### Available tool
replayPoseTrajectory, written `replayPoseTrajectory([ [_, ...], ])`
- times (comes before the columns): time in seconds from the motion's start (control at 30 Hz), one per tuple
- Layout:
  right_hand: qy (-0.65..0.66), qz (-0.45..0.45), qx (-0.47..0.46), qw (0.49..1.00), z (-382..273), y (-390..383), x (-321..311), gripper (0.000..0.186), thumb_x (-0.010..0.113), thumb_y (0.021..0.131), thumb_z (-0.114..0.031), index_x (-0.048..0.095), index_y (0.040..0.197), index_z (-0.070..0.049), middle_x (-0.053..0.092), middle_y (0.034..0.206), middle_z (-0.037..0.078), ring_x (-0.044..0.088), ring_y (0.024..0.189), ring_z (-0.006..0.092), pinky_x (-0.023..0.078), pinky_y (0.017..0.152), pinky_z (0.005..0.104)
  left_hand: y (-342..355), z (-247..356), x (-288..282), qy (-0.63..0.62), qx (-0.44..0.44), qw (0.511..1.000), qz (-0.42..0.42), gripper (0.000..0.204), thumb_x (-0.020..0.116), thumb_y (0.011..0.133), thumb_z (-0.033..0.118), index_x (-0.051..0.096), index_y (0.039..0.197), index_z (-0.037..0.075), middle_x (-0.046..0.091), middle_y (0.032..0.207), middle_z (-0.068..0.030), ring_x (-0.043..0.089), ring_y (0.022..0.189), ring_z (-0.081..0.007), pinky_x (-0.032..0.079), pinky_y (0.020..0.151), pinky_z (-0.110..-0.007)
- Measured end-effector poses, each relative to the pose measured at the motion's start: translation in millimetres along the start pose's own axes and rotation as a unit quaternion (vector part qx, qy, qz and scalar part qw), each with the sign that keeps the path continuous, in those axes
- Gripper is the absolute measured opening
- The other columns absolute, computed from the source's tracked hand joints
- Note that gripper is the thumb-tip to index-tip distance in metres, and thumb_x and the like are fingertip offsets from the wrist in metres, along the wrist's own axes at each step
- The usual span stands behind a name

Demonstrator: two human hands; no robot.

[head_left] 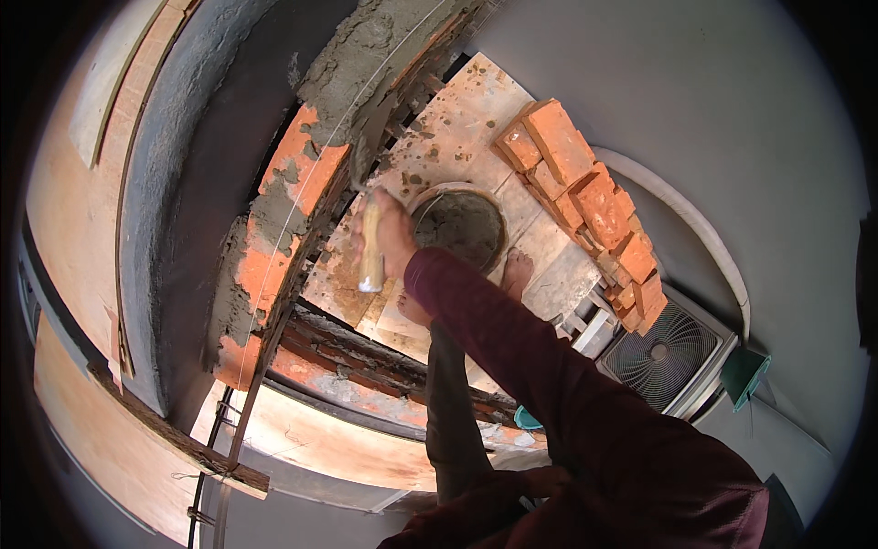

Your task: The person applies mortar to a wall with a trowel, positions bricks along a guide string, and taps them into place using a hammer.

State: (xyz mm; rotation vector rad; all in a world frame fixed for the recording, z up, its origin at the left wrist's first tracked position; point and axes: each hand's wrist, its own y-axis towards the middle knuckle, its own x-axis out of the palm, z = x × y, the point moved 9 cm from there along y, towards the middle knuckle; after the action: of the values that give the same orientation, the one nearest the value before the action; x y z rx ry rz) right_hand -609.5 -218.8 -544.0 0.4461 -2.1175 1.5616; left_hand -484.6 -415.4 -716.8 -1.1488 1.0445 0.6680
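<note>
My right hand [393, 240] is closed around the wooden handle of a trowel [370, 252]. The trowel's metal end is blurred against the inner side of a low brick wall [274, 265], which carries patches of grey mortar [352, 69]. Just right of that hand, a round bucket [502, 240] of wet mortar stands on a spattered board [448, 128]. What shows of my left hand [546, 481] is low in the view, close to my body, its fingers hard to make out.
A taut string [302, 188] runs along the wall top. Stacked orange bricks [599, 201] stand on the board's right side, beside an outdoor fan unit [660, 349] and a pale hose [700, 220]. My bare feet [518, 271] are near the bucket. Wooden planks [174, 430] lie at lower left.
</note>
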Motion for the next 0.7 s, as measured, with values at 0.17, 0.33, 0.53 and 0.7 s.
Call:
replayPoseTrajectory([
  [0.17,-0.102,-0.06,0.041,0.992,74.4,-73.7,-20.9,0.037,0.036,0.105,-0.046,0.046,0.098,-0.011,0.05,0.067,0.005,0.051,0.045,0.0186,0.045,0.04,0.0379,-35.2,28.3,-55.4,-0.129,0.07,0.983,-0.112,0.013,0.051,0.095,0.015,0.061,0.101,0.008,0.064,0.089,-0.0106,0.064,0.087,-0.0262,0.049,0.079,-0.039],
  [0.33,-0.348,-0.032,-0.191,0.918,-39.8,-50.8,-50.1,0.033,0.037,0.107,-0.034,0.048,0.101,-0.004,0.057,0.069,0.014,0.056,0.047,0.0285,0.049,0.047,0.0417,-115.0,97.9,-127.2,-0.262,0.228,0.878,-0.33,0.016,0.054,0.095,0.017,0.062,0.104,0.008,0.065,0.093,-0.0107,0.064,0.09,-0.0264,0.05,0.081,-0.039],
  [0.53,-0.756,-0.039,-0.239,0.609,-88.9,-93.2,-118.9,0.031,0.046,0.101,-0.026,0.054,0.109,0.003,0.061,0.068,0.022,0.067,0.068,0.0381,0.053,0.069,0.0469,-200.9,162.5,-217.2,-0.287,0.413,0.6,-0.622,0.02,0.057,0.094,0.02,0.063,0.109,0.007,0.066,0.098,-0.0109,0.064,0.094,-0.0266,0.05,0.084,-0.038],
  [0.7,-0.911,-0.123,-0.121,0.374,-110.2,-122.9,-172.2,0.034,0.058,0.085,-0.014,0.056,0.111,0.008,0.068,0.09,0.025,0.069,0.081,0.0381,0.056,0.069,0.0472,-227.1,182.6,-241.6,-0.218,0.475,0.438,-0.731,0.025,0.06,0.093,0.022,0.064,0.112,0.006,0.067,0.102,-0.011,0.064,0.097,-0.0268,0.05,0.087,-0.038],
])
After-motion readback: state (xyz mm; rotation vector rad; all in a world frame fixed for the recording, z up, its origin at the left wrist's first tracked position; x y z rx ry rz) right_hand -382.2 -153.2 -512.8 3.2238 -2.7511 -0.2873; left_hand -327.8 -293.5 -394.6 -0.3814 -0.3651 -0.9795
